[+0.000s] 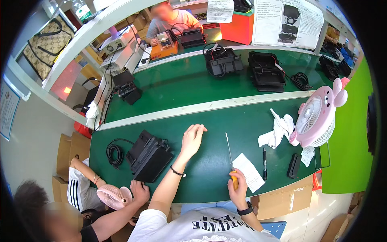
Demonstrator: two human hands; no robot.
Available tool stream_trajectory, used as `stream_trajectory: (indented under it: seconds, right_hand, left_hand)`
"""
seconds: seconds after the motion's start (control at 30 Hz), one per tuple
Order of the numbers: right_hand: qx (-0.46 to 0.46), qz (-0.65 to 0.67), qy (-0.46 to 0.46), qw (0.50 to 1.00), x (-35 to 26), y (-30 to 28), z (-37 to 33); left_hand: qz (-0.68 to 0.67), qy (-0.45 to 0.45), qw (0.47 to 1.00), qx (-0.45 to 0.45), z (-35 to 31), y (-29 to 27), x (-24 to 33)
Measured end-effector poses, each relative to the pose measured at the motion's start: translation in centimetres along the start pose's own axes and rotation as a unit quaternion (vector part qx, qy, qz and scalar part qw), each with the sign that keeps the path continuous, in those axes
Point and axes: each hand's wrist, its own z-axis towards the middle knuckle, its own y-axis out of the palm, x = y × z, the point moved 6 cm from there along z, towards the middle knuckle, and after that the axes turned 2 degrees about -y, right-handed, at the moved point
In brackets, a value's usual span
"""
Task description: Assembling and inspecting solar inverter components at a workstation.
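My right hand (238, 186) is closed around the yellow handle of a screwdriver (230, 155), whose long thin shaft points away from me over the green bench. My left hand (192, 140) is over the middle of the bench with its fingers curled together. Its palm side is hidden, so whether anything is inside cannot be made out. Left of it sits a black box-shaped device housing (149, 156) with a coiled black cable (115, 154) beside it. A co-worker's hand (140, 191) rests at the bench edge by that housing. Near my right hand lies a paper slip (249, 173).
A pen (265, 163), a small black part (294, 165), crumpled white cloth (279, 128) and pink fan (316, 115) are on the right. Behind a white rail (209, 105) stand more black housings (267, 71). Another person (171, 22) works across the bench. Cardboard boxes (284, 200) stand below.
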Motion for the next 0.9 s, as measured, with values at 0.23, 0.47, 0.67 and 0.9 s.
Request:
stream_trajectory:
  seconds: [0.23,0.47,0.67,0.9]
  right_hand:
    - [0.007,-0.036,-0.012,0.999,-0.5,0.0,1.5]
    - [0.015,-0.036,0.004,0.999,-0.3,-0.1,1.6]
    - [-0.009,-0.037,0.003,0.999,0.0,0.5,1.3]
    - [-0.013,-0.012,0.061,0.998,2.1,0.5,0.3]
  left_hand:
    - [0.121,0.036,0.992,0.03,5.6,4.5,-1.3]
    - [0.16,0.138,0.975,0.064,5.7,8.1,-1.0]
    - [0.112,0.133,0.982,0.07,5.6,7.5,-1.4]
    - [-0.105,0.054,0.988,0.104,12.4,4.5,-0.1]
